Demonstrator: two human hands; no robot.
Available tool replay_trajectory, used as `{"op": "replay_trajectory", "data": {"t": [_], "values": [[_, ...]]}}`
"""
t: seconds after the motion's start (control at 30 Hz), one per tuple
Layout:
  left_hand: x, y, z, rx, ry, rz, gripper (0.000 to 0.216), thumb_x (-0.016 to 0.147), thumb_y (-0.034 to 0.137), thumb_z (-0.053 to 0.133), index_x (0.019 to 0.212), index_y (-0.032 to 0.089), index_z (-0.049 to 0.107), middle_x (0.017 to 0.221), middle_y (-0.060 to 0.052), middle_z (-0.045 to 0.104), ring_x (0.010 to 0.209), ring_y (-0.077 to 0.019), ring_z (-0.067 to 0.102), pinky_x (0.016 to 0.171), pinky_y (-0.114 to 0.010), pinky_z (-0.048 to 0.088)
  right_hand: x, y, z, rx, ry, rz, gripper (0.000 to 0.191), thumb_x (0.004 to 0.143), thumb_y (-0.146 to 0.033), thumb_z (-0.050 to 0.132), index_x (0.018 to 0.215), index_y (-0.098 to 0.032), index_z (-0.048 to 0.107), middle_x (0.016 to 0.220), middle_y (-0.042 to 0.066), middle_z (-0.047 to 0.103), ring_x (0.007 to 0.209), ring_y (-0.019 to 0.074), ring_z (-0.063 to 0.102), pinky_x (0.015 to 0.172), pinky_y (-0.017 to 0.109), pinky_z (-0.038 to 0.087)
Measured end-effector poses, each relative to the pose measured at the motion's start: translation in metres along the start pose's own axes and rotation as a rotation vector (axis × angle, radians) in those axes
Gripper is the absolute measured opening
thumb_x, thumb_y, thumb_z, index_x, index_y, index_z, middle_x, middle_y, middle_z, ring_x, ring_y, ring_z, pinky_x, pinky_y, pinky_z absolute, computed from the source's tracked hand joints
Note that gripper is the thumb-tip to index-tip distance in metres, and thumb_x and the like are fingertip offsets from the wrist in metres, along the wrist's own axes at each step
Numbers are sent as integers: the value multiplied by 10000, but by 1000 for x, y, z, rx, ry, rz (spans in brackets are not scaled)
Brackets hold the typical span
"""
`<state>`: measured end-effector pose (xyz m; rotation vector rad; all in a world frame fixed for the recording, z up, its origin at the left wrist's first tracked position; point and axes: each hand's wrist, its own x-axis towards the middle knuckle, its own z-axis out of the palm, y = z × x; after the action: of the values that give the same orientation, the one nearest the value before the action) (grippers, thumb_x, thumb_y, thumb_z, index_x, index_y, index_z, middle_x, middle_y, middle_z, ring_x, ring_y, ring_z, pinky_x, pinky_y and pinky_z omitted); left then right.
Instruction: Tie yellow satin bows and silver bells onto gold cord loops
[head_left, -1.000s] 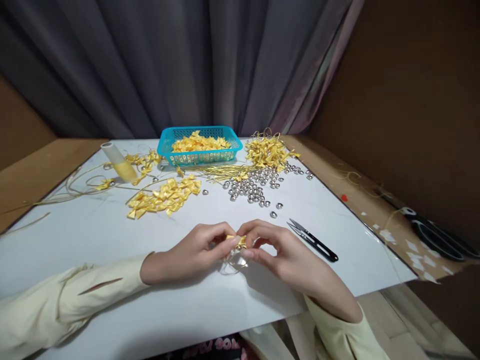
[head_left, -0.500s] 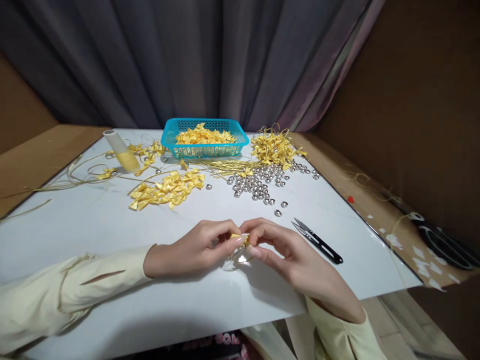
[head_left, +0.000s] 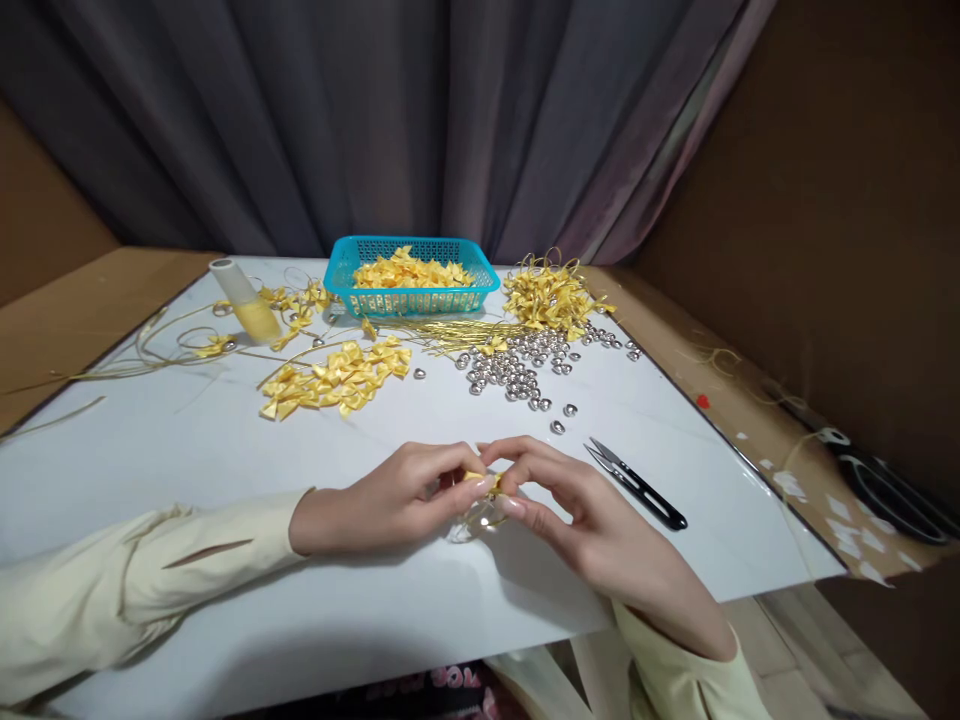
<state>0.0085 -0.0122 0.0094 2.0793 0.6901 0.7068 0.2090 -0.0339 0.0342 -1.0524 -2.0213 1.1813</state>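
My left hand (head_left: 409, 495) pinches a small yellow ribbon bow (head_left: 498, 483) between thumb and forefinger, low over the front of the white table. Close against it, my right hand (head_left: 574, 510) has its thumb and fingers closed at the bow's right side. A thin gold cord seems to loop down below the fingertips, but its ends are hidden. Just under the hands lies something clear and shiny (head_left: 460, 531), too partly covered to name. Thread snips (head_left: 637, 485) with black handles lie to the right of my right hand.
Behind are loose yellow bows (head_left: 337, 378), silver beads (head_left: 510, 370), gold cords (head_left: 457, 335) and corded bows (head_left: 551, 295). A blue basket (head_left: 412, 303) holds more bows. A glue-like bottle (head_left: 246, 300) stands at left; black-handled scissors (head_left: 892, 490) lie beyond the right edge.
My right fingers have shifted slightly around the bow, and a bit more of its yellow ribbon shows between the hands. Both hands stay in nearly the same place.
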Motion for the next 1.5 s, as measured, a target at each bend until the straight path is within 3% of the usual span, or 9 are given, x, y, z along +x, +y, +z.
{"op": "replay_trajectory", "data": {"t": [0.33,0.7,0.87,1.03,1.5], "values": [[-2,-1,1,92,-26,98,195,936,201,408,756,160,469,631,45,429,529,-75,381,515,-189,311,-3,-1,2,-102,-115,15,265,970,-264,405,839,-176,617,1113,61,514,1134,164,506,935,235,398],[3,6,-2,-194,-55,-161,214,924,267,421,766,160,518,664,30,483,602,-101,441,579,-213,358,-9,-13,12,-303,-12,-41,170,967,-164,330,854,-203,451,1273,129,416,1334,219,290,1010,357,348],[4,7,-4,-304,-67,-204,221,920,277,435,765,150,531,674,29,494,622,-104,452,599,-222,369,-6,-18,11,-278,-15,-52,175,945,-106,332,871,-194,463,1144,109,477,1074,195,495,895,336,416],[3,6,-4,-329,-59,-234,213,919,286,449,784,149,540,673,34,491,623,-102,443,598,-220,366,-5,-17,13,-236,-15,-48,184,934,-83,338,830,-193,444,957,55,483,846,160,511,775,309,432],[4,8,-3,-336,-48,-238,239,920,290,414,751,155,516,655,24,492,608,-105,450,593,-222,380,-2,-17,13,-236,19,-44,208,936,-88,331,771,-197,396,878,34,458,753,147,484,695,304,413]]}}
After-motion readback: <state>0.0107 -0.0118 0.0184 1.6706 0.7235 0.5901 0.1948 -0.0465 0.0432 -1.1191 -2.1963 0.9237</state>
